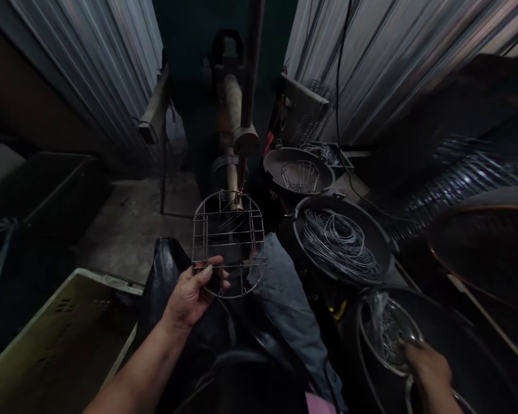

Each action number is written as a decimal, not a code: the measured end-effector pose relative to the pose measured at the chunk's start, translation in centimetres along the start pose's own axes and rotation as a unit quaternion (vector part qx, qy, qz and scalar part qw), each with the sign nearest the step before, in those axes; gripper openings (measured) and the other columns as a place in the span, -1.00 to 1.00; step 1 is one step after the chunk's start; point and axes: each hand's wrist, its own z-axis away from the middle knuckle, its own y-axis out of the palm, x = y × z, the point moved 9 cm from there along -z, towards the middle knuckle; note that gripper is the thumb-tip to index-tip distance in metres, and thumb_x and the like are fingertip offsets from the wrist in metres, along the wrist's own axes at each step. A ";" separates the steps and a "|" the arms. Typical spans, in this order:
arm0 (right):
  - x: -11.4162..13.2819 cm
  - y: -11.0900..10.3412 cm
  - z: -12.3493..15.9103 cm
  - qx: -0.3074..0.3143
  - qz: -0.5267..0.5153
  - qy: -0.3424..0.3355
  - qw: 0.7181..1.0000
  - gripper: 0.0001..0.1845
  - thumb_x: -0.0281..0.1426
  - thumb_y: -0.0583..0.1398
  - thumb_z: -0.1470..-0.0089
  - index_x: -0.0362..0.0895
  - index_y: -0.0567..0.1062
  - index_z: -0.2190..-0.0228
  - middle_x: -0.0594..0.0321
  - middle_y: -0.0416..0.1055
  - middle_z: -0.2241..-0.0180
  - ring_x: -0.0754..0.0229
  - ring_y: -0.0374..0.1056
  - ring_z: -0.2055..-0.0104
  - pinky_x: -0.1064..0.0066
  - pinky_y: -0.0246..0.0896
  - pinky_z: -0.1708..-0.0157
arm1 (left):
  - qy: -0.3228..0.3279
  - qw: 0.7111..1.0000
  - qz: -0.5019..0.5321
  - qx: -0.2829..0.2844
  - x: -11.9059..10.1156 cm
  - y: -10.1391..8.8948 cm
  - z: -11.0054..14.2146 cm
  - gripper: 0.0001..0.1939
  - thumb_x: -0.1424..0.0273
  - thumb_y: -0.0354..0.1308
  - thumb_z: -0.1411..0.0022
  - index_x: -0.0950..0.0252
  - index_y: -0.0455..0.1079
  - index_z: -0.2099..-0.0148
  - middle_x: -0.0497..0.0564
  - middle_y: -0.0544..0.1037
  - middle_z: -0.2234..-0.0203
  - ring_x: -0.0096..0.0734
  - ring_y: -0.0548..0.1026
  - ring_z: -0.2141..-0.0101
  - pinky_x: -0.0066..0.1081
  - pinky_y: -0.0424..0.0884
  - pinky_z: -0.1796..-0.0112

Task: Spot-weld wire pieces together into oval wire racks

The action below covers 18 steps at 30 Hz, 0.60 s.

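In the middle of the head view, my left hand (195,293) is closed on the near left corner of a wire basket frame (228,265) with rounded ends and crossing bars. The frame's far end is at the lower electrode of a machine (234,195), just under the upper rod; whether they touch I cannot tell. At the lower right, my right hand (429,368) is blurred by motion. It is at the rim of a round bowl (408,368) that contains short pieces of wire (388,333). Its fingers are too smeared to read.
Coiled wire (341,241) lies in a dark pan on the right. Behind it, another pan (280,167) holds a small wire basket (301,177). A yellowish plastic crate (69,322) stands at the lower left. Stacked wire racks (457,184) are at the right, and a cable (339,86) hangs down.
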 end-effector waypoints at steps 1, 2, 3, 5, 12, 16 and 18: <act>1.5 -0.1 -0.1 0.011 -0.014 0.013 1.000 -0.77 -0.29 0.03 0.22 -0.03 0.43 0.71 -0.05 0.42 0.54 -0.11 0.41 0.38 0.19 0.25 0.46 | 0.000 1.000 0.002 0.000 -0.1 0.1 -0.1 -0.72 0.42 0.26 0.06 0.36 0.44 0.22 0.11 0.53 0.49 -0.29 0.50 0.49 -0.36 0.42 0.40; 3.8 -0.2 0.1 0.028 -0.038 0.006 0.999 -0.77 -0.27 0.04 0.23 -0.04 0.44 0.68 -0.03 0.44 0.50 -0.09 0.41 0.36 0.19 0.27 0.42 | 0.000 1.000 0.004 -0.001 -0.1 0.1 -0.2 -0.73 0.42 0.26 0.05 0.36 0.44 0.23 0.11 0.53 0.49 -0.30 0.50 0.49 -0.37 0.42 0.41; 6.9 -0.2 0.5 0.051 -0.066 -0.025 0.996 -0.78 -0.26 0.05 0.23 -0.05 0.45 0.65 0.02 0.46 0.46 -0.07 0.40 0.33 0.21 0.27 0.36 | 0.001 1.000 0.004 -0.003 -0.2 0.3 -0.3 -0.74 0.42 0.25 0.04 0.36 0.44 0.23 0.11 0.52 0.50 -0.30 0.50 0.50 -0.37 0.41 0.41; 14.7 -0.3 2.6 0.101 -0.120 -0.150 0.976 -0.80 -0.27 0.08 0.23 -0.06 0.47 0.58 0.11 0.46 0.43 0.01 0.38 0.30 0.27 0.24 0.28 | 0.006 1.000 0.007 -0.006 -0.5 0.7 -0.6 -0.75 0.42 0.24 0.03 0.37 0.44 0.23 0.11 0.52 0.51 -0.32 0.49 0.51 -0.37 0.41 0.42; 28.8 1.0 8.9 0.304 -0.320 -0.224 0.869 -0.80 -0.27 0.19 0.20 -0.15 0.46 0.51 0.30 0.31 0.59 0.32 0.17 0.61 0.47 0.08 0.59 | 0.035 0.998 0.046 0.004 -2.1 2.9 -3.0 -0.74 0.43 0.25 0.04 0.39 0.43 0.24 0.10 0.52 0.50 -0.33 0.49 0.51 -0.36 0.41 0.41; 28.0 3.5 9.0 0.418 -0.386 -0.109 0.815 -0.66 -0.20 0.26 0.26 -0.21 0.42 0.47 0.40 0.20 0.68 0.46 0.00 0.74 0.57 -0.16 0.75 | 0.040 0.998 0.056 0.013 -2.2 3.7 -4.4 -0.74 0.41 0.23 0.01 0.37 0.42 0.21 0.08 0.52 0.51 -0.34 0.49 0.51 -0.34 0.41 0.39; 27.5 4.1 9.3 0.466 -0.373 -0.098 0.796 -0.64 -0.17 0.24 0.22 -0.21 0.40 0.45 0.38 0.24 0.68 0.47 0.00 0.77 0.58 -0.22 0.77 | 0.038 0.998 0.056 0.018 -1.9 4.0 -4.8 -0.74 0.40 0.21 0.00 0.38 0.42 0.21 0.09 0.52 0.51 -0.34 0.49 0.51 -0.36 0.39 0.39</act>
